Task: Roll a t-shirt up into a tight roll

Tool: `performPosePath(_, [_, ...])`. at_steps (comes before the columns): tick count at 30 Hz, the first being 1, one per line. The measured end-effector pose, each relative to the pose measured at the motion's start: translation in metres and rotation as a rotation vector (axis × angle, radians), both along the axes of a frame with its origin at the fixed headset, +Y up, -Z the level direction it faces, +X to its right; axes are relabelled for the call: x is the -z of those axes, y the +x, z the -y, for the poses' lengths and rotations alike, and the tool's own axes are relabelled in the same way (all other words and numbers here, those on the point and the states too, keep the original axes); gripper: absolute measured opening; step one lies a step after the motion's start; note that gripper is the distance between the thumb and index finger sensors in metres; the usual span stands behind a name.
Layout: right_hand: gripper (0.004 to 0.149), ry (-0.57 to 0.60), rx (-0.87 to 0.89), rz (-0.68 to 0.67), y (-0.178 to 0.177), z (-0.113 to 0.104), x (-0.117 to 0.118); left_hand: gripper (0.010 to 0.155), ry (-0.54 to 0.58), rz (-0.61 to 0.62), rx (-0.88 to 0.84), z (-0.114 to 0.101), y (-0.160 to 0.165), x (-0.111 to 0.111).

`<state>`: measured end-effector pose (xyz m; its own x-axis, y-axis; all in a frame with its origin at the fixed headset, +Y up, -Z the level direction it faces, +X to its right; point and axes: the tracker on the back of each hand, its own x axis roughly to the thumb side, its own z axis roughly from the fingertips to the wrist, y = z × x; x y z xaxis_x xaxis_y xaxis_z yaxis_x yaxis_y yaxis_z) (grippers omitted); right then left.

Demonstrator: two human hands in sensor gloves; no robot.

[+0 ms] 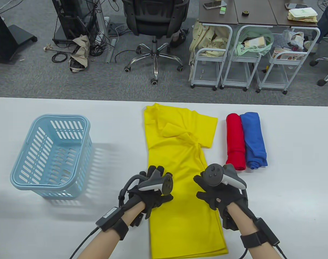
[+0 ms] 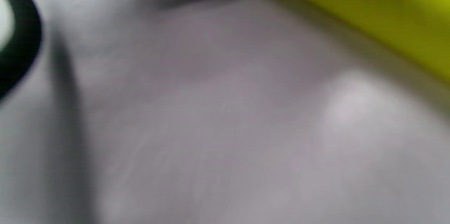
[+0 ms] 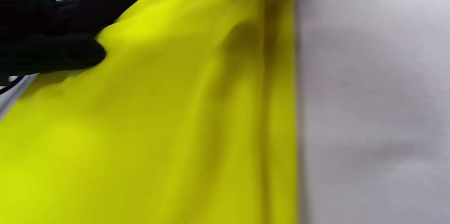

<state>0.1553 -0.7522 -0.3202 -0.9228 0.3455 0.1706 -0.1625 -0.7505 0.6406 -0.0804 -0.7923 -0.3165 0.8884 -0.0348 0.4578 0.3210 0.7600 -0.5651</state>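
I count 1 yellow t-shirt (image 1: 180,167) lying flat, folded lengthwise into a long strip, mid white table (image 1: 287,202); 1 sleeve sticks out to the right up top; no roll started; left hand (image 1: 153,188) rests on shirt's left edge, fingers look loosely bent, grip state can't tell; right hand (image 1: 217,193) on right edge, same, can't tell; 2 rolled shirts to the right, touching: red roll (image 1: 235,141), blue roll (image 1: 254,140); 1 light-blue basket (image 1: 52,153) well left; left wrist view blurred.

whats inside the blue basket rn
Nothing shows inside the light blue basket: through its open top only its slotted floor and walls appear. The rolled red shirt and blue shirt lie on the table instead.
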Motion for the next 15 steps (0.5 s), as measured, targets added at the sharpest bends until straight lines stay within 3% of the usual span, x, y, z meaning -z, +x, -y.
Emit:
performPosePath(5, [0.072,0.03,-0.045,-0.074,-0.032,0.005,0.005,0.078,0.069,0.064,-0.026,-0.022,-0.021,-0.031])
performPosePath(8, [0.073,0.014,-0.106,-0.113,-0.049,0.017,0.006,0.068,0.181,0.02,-0.117,-0.034,-0.031,-0.039])
performPosePath(10, [0.074,-0.013,-0.167,-0.138,-0.054,0.023,0.003,0.075,0.214,-0.033,-0.139,-0.029,-0.038,-0.038])
performPosePath(13, [0.067,0.022,-0.153,-0.124,-0.051,0.001,0.014,0.079,0.077,-0.087,-0.137,-0.007,-0.045,-0.036])
performPosePath(15, [0.06,0.054,-0.069,-0.031,-0.043,-0.017,0.029,0.079,0.004,-0.082,-0.026,0.003,-0.046,-0.037])
